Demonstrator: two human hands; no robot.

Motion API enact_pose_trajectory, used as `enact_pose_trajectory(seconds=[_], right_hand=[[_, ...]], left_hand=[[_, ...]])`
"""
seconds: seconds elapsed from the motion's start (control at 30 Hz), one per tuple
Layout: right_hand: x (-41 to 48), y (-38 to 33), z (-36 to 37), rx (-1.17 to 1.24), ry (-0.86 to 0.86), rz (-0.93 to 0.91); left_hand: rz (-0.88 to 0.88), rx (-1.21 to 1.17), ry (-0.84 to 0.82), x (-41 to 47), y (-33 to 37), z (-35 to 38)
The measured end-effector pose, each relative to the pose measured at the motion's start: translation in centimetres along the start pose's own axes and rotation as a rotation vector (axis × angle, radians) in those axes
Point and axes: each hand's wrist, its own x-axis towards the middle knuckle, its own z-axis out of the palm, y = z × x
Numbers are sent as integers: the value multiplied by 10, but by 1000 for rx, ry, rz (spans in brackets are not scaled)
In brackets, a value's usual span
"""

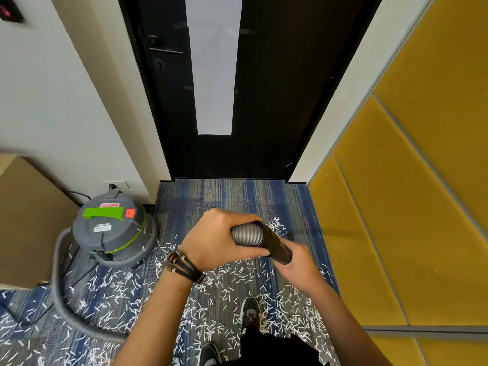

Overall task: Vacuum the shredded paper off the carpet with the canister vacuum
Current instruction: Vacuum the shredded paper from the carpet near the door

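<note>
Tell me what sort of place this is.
Probably an office or similar commercial interior, just inside a doorway. The signs are a dark door with a narrow pale strip down its middle, blue-grey striped carpet, and yellow padded wall panels on the right.

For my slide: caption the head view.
Left hand grips hose, right hand the wand, over shredded paper; canister vacuum nearby.

Labels on canister vacuum [111, 228] lid too blurred to read.

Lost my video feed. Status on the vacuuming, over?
Left grip on grey hose, right grip on black tube. Shredded paper strewn over carpet. Canister stands at left.
</note>
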Motion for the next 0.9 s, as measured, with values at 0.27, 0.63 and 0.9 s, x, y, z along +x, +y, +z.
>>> enact_pose_trajectory(seconds=[0.27, 0.63, 0.9], right_hand=[[-19, -12, 13, 14, -54, -22], [-43, -28, 22, 43, -9, -18], [-49, -35, 56, -53, -130, 0]], left_hand=[[11, -2, -47, -20, 0, -5], [47, 0, 26, -50, 13, -18], [-13, -3, 26, -84, 0, -28]])
